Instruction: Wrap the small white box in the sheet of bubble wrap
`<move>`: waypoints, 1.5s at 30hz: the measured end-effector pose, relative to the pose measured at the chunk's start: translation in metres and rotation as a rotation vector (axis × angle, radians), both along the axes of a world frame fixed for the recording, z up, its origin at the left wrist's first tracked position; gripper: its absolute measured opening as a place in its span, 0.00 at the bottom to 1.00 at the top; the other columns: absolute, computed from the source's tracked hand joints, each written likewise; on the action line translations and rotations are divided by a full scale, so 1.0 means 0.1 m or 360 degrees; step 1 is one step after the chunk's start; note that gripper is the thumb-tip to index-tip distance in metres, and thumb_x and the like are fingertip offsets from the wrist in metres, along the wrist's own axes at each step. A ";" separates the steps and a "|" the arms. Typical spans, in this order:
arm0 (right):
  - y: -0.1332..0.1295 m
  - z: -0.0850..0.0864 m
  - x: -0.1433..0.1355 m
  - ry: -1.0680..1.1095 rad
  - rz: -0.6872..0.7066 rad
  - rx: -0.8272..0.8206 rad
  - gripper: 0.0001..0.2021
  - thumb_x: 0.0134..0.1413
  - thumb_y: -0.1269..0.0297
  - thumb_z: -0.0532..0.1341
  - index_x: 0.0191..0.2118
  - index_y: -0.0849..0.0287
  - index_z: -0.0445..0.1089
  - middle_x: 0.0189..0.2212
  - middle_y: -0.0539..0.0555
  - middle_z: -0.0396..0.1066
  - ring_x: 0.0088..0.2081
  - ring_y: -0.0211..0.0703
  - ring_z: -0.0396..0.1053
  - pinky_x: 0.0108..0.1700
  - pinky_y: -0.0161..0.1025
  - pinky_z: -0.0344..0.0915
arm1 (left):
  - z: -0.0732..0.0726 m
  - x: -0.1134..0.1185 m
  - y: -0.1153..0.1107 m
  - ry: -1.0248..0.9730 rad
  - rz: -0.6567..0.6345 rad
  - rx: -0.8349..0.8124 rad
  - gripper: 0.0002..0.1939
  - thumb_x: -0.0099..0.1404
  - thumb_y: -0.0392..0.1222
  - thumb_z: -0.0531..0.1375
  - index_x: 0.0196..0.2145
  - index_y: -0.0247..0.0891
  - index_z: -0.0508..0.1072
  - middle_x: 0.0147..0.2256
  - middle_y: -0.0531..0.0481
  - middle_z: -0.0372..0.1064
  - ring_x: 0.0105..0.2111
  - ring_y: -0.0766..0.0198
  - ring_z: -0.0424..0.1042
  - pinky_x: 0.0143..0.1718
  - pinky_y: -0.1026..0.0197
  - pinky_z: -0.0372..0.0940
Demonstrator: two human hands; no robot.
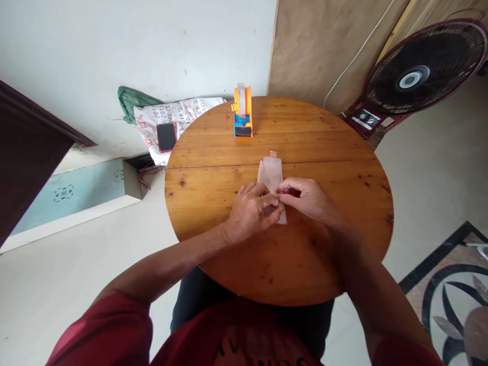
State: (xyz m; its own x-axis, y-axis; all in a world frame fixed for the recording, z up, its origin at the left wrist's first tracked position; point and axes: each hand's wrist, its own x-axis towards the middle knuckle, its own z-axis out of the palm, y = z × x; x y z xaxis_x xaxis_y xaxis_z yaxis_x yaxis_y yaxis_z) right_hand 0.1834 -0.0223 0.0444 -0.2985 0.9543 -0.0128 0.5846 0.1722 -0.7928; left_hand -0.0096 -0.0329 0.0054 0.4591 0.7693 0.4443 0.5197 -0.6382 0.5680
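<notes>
Head view: a person sits at a round wooden table (pixel 335 178), both bare hands working over a narrow, pale, see-through sheet (pixel 270 173) that lies near the middle of the tabletop, its long side running away from the body. A small tab (pixel 273 154) sticks out from the sheet's far end, and its near end shows just past the fingertips. The right hand (pixel 305 195) comes in from the right, thumb and forefinger brought together in a pinch at the sheet's right edge. The left hand (pixel 247 208) reaches across the sheet from the other side, fingers bent, the tips close beside those of the right; whether they grip the sheet or only press on it I cannot tell. Beyond the sheet, near the far rim of the table and well apart from the hands, stands an orange and blue tape dispenser (pixel 248 104). Past the table's left edge, a dark, flat device with a red border (pixel 166 138) rests on a white printed sack (pixel 186 112), with a green bag (pixel 139 99) just behind. On the right, beyond the table, is a large dark fan (pixel 414 79).
</notes>
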 end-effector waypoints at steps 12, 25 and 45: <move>-0.03 -0.13 -0.03 -0.0055 -0.0125 0.0228 0.09 0.58 0.60 0.61 0.32 0.55 0.77 0.30 0.52 0.74 0.33 0.42 0.70 0.38 0.40 0.64 | -0.02 0.02 -0.08 0.0112 -0.0004 0.0414 0.07 0.64 0.44 0.61 0.34 0.39 0.75 0.46 0.40 0.73 0.44 0.53 0.68 0.42 0.51 0.62; 0.61 -0.08 -0.02 0.0121 -0.0574 -0.0515 0.17 0.47 0.55 0.69 0.40 0.61 0.72 0.18 0.48 0.67 0.17 0.36 0.60 0.16 0.35 0.49 | -0.03 -0.01 -0.07 0.0089 -0.0057 0.0485 0.09 0.66 0.45 0.60 0.35 0.37 0.75 0.51 0.43 0.75 0.48 0.48 0.69 0.43 0.49 0.62; 0.73 -0.32 -0.07 0.0396 -0.0431 -0.0154 0.12 0.42 0.56 0.67 0.23 0.57 0.66 0.19 0.45 0.61 0.23 0.34 0.56 0.26 0.36 0.52 | -0.04 -0.01 -0.09 0.0147 -0.0048 0.0376 0.09 0.65 0.45 0.59 0.37 0.38 0.74 0.48 0.45 0.76 0.47 0.51 0.70 0.44 0.50 0.63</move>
State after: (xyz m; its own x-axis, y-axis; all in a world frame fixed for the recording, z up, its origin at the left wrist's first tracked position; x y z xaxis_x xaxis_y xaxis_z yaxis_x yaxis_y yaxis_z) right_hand 0.1763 0.0504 0.0124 -0.0411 0.9970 -0.0658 0.3864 -0.0448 -0.9212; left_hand -0.0103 -0.0420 0.0012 0.5274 0.6344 0.5652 0.5411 -0.7637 0.3522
